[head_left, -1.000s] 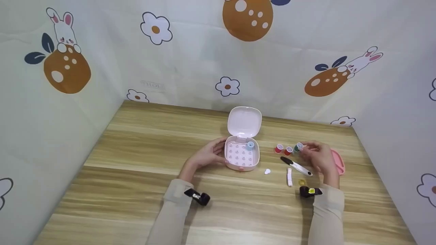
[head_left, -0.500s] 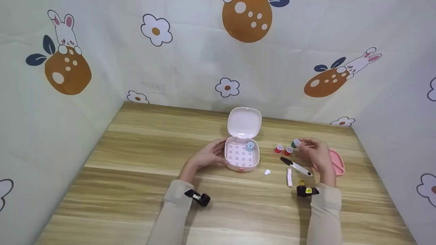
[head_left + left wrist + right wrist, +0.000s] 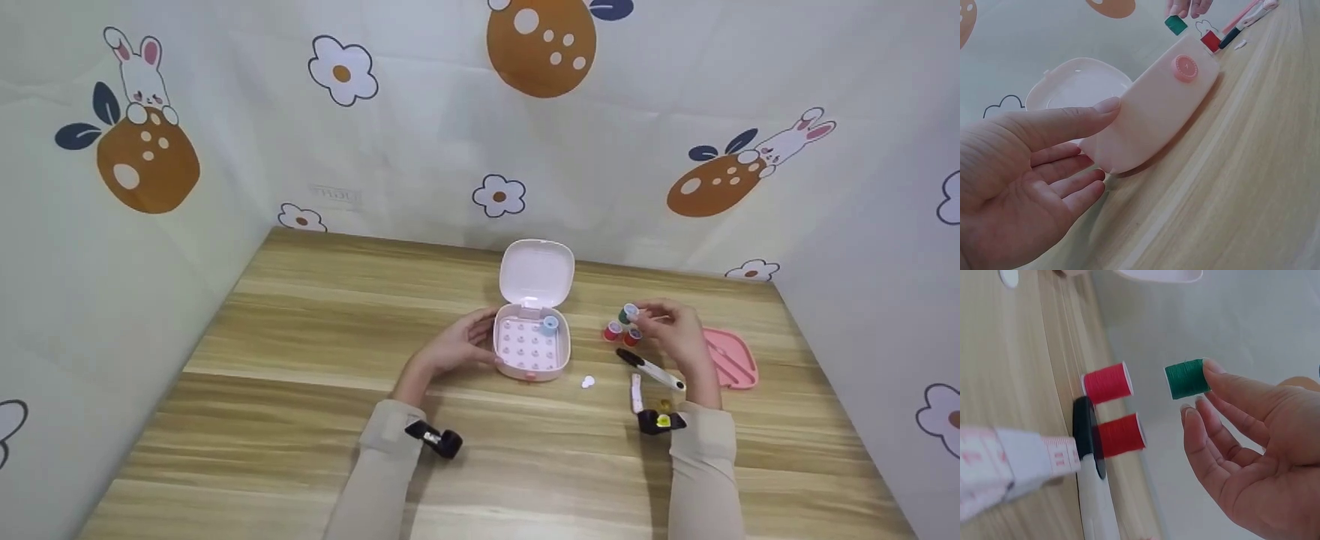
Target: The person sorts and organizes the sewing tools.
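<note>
My left hand [image 3: 457,345] rests at the left side of an open pale pink box [image 3: 1145,124]. In the left wrist view its thumb touches the front wall, with the fingers below, loosely extended. A light blue spool [image 3: 550,325] stands in the box's back right corner, on the pegged base. My right hand [image 3: 679,330] pinches a green thread spool [image 3: 1186,378] between thumb and fingers, raised off the table. Just below it stand two spools of thread, a pinkish-red spool [image 3: 1106,383] and a red spool [image 3: 1122,435].
Right of the box lie a small white piece [image 3: 588,382], a black-and-white slim tool [image 3: 651,370], a folded tape measure [image 3: 637,391] and a small yellowish item [image 3: 666,404]. A pink divided tray or lid [image 3: 739,360] lies beyond the right hand. A printed cloth [image 3: 420,150] walls the table's back.
My right hand has lifted the green thread spool and carried it left, above the two red spools. More of the pink tray shows now. The left hand stays at the box.
</note>
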{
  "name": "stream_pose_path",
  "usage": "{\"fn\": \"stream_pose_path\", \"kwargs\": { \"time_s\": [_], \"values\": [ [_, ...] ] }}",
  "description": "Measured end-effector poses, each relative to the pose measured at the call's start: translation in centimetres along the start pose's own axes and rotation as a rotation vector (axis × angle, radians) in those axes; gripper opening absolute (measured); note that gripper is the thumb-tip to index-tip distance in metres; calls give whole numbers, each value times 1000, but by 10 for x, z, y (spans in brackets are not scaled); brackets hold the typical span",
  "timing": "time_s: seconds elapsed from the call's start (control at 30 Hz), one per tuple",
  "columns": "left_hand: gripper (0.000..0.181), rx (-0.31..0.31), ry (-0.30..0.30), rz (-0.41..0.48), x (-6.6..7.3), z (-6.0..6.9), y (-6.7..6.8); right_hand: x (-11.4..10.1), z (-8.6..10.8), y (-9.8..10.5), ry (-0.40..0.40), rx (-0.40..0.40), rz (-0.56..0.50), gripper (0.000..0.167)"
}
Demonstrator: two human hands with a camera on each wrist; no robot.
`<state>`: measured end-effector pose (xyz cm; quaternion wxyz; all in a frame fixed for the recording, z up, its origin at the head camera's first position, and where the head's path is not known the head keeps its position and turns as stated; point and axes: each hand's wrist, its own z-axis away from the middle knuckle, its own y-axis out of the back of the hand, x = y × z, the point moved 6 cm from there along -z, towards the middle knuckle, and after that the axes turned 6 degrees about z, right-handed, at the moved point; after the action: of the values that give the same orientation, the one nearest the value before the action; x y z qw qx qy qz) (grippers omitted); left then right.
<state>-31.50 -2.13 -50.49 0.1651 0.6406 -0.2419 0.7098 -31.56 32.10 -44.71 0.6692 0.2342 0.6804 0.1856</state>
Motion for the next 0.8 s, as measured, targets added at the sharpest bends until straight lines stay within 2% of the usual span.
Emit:
{"fn": "stream_pose_path", "kwargs": {
  "time_s": [0.2, 0.37, 0.63, 0.8],
  "values": [
    [95, -5, 2, 9, -1, 0, 1, -9, -2, -13, -4, -34, -4, 37],
    [92, -20, -22, 16, 0, 0, 0, -15, -2, -22, -5, -51, -37, 39],
    [92, -13, -24, 14, 0, 2, 0, -28, -4, -35, 29, -80, -47, 37],
    [92, -11, -26, 13, 0, 0, 0, -27, -7, -43, 5, -95, -79, 37]
  ]
}}
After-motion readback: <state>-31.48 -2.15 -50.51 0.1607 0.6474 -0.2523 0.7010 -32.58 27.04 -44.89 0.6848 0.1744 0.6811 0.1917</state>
